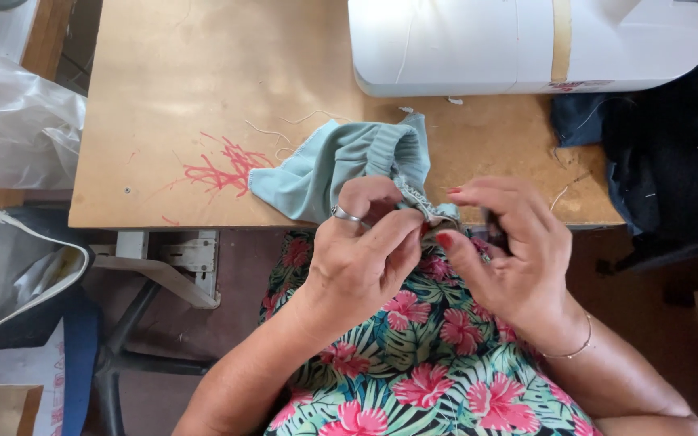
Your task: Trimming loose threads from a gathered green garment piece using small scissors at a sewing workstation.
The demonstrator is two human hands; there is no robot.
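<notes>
So that's two hands, left hand (361, 258) and right hand (510, 258), one teal garment (341, 165), one sewing machine (527, 44), one ring (346, 215), one bracelet (577, 349), maybe one dark cloth (656, 153).

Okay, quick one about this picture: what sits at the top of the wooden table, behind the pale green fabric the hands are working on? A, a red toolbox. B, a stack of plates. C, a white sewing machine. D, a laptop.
C: a white sewing machine stands at the far edge of the wooden table, behind the pale green fabric that the left hand and right hand pinch at its gathered edge.
</notes>
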